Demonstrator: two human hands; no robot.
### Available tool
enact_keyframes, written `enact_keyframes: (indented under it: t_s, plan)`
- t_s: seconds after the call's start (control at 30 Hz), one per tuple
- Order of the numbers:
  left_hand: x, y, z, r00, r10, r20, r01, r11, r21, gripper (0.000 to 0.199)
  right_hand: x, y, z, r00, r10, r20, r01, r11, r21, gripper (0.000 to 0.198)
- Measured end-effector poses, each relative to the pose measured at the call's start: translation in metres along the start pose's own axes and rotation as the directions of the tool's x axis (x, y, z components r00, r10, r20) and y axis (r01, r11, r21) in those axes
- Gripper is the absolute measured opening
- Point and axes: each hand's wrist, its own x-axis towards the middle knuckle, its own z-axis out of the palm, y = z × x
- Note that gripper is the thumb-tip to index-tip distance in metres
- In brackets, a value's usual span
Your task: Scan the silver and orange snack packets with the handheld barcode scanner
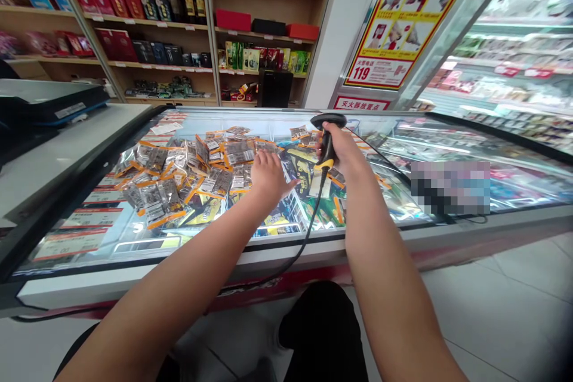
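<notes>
My right hand (336, 142) is wrapped round the grip of a black and yellow barcode scanner (328, 121), its head up and its cable hanging down toward me. My left hand (271, 178) reaches palm down over small clear packets with orange edges (239, 152). Its thumb is spread to the right and its fingertips are at one of the packets; I cannot tell whether they touch it. More packets (156, 197) lie heaped to the left on the glass top of a freezer chest (147, 233). A few others lie near the scanner.
Under the glass are dark and green bags (302, 170) in wire baskets. The scanner's cable (290, 259) loops over the chest's front edge. A counter with a black device (49, 101) stands at left. Shelves of bottles and boxes (156, 6) stand behind, a lit display case (514, 59) at right.
</notes>
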Motion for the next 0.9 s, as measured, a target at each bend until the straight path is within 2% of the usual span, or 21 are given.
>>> enact_keyframes:
  t_s: [0.07,0.13,0.2,0.23,0.27,0.3,0.33,0.37,0.4,0.47,0.5,0.57,0.63,0.7,0.77,0.9]
  plan:
    - [0.003,-0.011,-0.001,0.997,-0.071,-0.012,0.072,0.997,0.024,0.11,0.005,0.001,-0.003,0.998,-0.049,-0.039,0.052,0.995,0.085,0.023]
    - [0.003,-0.018,-0.001,0.993,-0.084,-0.08,0.087,0.996,0.036,0.105,0.008,0.0,-0.004,0.994,-0.074,-0.077,0.085,0.983,0.162,0.024]
    - [0.0,-0.016,-0.002,0.986,0.053,-0.158,-0.048,0.998,0.032,0.093,0.007,-0.003,-0.004,0.989,-0.089,-0.115,0.115,0.962,0.246,0.027]
    - [-0.002,-0.011,-0.001,0.965,0.187,-0.184,-0.186,0.982,0.023,0.084,0.005,-0.006,-0.005,0.988,-0.096,-0.124,0.128,0.948,0.291,0.028]
    - [-0.006,-0.004,-0.001,0.914,0.351,-0.203,-0.357,0.934,0.006,0.073,0.002,-0.009,-0.005,0.988,-0.1,-0.12,0.135,0.933,0.335,0.029]
    - [-0.01,0.006,0.001,0.831,0.514,-0.213,-0.53,0.848,-0.019,0.063,-0.001,-0.013,-0.006,0.99,-0.099,-0.103,0.13,0.918,0.373,0.03]
    - [-0.014,0.017,0.003,0.713,0.661,-0.234,-0.688,0.724,-0.047,0.055,-0.005,-0.016,-0.006,0.993,-0.093,-0.072,0.115,0.907,0.405,0.031]
    - [-0.017,0.028,0.006,0.598,0.754,-0.271,-0.794,0.604,-0.07,0.05,-0.009,-0.02,-0.007,0.996,-0.085,-0.032,0.09,0.901,0.424,0.031]
    - [-0.02,0.039,0.008,0.518,0.807,-0.283,-0.853,0.514,-0.095,0.045,-0.013,-0.023,-0.007,0.997,-0.073,0.008,0.063,0.901,0.429,0.032]
    - [-0.024,0.053,0.013,0.46,0.848,-0.265,-0.888,0.433,-0.154,0.037,-0.019,-0.026,-0.008,0.995,-0.057,0.077,0.02,0.911,0.412,0.033]
    - [-0.024,0.056,0.015,0.454,0.854,-0.254,-0.89,0.425,-0.162,0.036,-0.02,-0.027,-0.007,0.993,-0.054,0.105,0.007,0.914,0.405,0.033]
    - [-0.023,0.052,0.015,0.486,0.839,-0.243,-0.874,0.465,-0.142,0.038,-0.02,-0.025,-0.006,0.986,-0.054,0.158,-0.017,0.909,0.417,0.033]
    - [-0.02,0.04,0.012,0.57,0.787,-0.236,-0.819,0.568,-0.084,0.041,-0.017,-0.021,-0.005,0.98,-0.054,0.191,-0.038,0.893,0.449,0.034]
    - [-0.016,0.027,0.007,0.679,0.698,-0.227,-0.721,0.693,-0.023,0.04,-0.012,-0.017,-0.005,0.979,-0.062,0.194,-0.034,0.889,0.456,0.035]
    - [-0.014,0.017,0.003,0.763,0.611,-0.214,-0.622,0.783,0.018,0.04,-0.007,-0.013,-0.006,0.98,-0.071,0.184,-0.017,0.9,0.436,0.037]
    - [-0.016,0.017,0.0,0.845,0.496,-0.201,-0.493,0.867,0.065,0.043,-0.003,-0.008,-0.007,0.988,0.001,0.152,-0.047,0.952,0.303,0.031]
